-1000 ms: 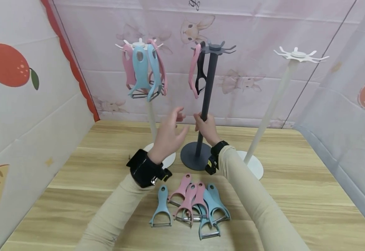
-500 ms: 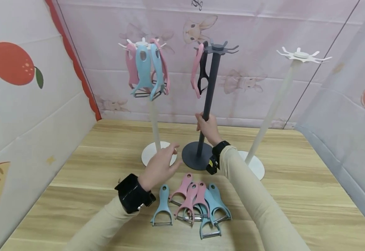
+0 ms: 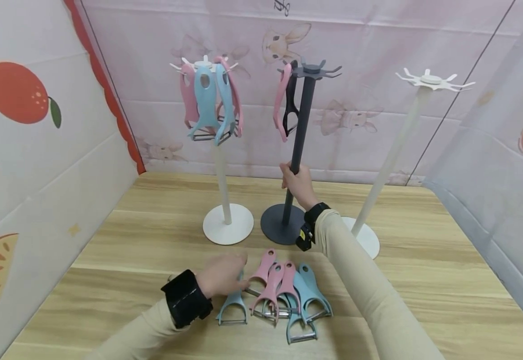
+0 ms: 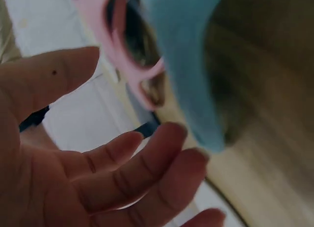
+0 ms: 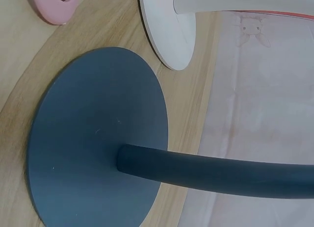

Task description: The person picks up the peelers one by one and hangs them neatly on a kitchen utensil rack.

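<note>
My right hand grips the pole of the dark grey stand, on which a pink peeler and a black peeler hang. That stand's round base lies flat on the table in the right wrist view. Over the leftmost blue peeler hovers my left hand, hiding most of its handle. Seen from the left wrist, the thumb and fingers are spread apart, close to the blue handle but with nothing held between them. Beside it lies a pile of pink peelers and blue peelers.
A white stand at left carries several pink and blue peelers. Another white stand on the right has bare hooks. Behind the wooden table hangs a printed pink cloth.
My left hand has moved down and toward me, from beside the dark pole to the leftmost blue peeler. My right hand keeps its grip on the pole.
</note>
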A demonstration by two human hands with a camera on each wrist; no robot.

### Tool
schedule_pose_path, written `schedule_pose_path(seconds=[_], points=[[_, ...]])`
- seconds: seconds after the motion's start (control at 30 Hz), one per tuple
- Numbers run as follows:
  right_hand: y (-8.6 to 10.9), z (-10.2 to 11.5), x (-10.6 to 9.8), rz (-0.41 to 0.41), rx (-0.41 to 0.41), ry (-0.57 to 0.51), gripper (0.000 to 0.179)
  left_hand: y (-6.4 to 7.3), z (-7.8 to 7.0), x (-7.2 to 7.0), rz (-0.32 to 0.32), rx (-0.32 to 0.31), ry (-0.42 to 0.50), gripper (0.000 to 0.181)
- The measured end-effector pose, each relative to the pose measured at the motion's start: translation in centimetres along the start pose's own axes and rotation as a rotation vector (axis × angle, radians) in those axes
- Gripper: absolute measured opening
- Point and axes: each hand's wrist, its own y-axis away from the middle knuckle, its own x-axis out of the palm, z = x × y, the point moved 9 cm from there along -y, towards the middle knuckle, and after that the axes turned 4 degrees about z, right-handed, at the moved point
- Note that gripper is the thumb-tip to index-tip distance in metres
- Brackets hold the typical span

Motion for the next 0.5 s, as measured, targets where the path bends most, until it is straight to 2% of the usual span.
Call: schedule_pose_path(seconds=[0.17,0.33,0.5], points=[[0.1,0.3,0.1,0.022,0.016,-0.008,0.023,0.2,-0.1,1.0,0.052,-0.010,-0.010,0.042],[0.8,2.1,0.3,0.045,0.010,-0.004,0.022,0.3,-0.2,1.1,0.057,-0.028,-0.041,0.033],[1.3,3.0,0.6,0.051,0.021,0.005,0.022,0.4,-0.4,1.3,0.052,-0.021,-0.016,0.027]])
